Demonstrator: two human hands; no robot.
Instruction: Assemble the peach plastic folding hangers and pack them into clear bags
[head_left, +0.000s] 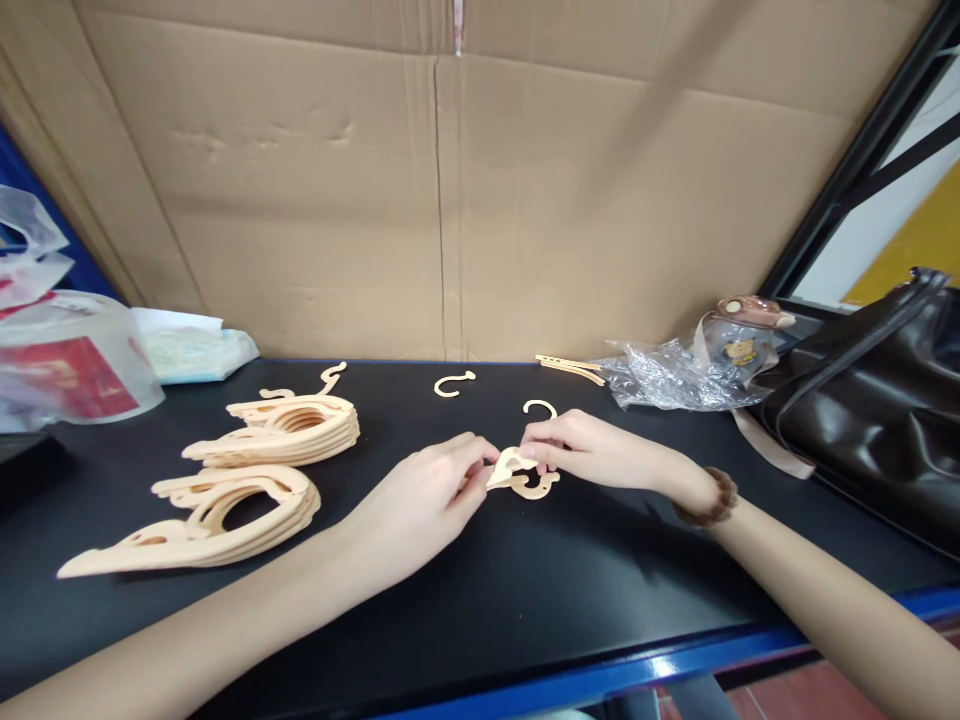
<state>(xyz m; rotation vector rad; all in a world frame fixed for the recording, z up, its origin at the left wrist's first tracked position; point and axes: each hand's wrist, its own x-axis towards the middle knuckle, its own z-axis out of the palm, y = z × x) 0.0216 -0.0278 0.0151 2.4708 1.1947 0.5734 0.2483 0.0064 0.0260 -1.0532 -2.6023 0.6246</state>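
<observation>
Left hand (435, 485): knuckles up, thumb and forefinger pinching the left end of a hanger piece (502, 468), pale cream with curved cutout, located between both hands at the black tabletop (480, 610). Right hand (568, 440): angled inward, fingertips pinching its right end.

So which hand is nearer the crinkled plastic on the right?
Right. The right hand is in front of the crinkled plastic, to its left; the left hand is farther left.
</observation>
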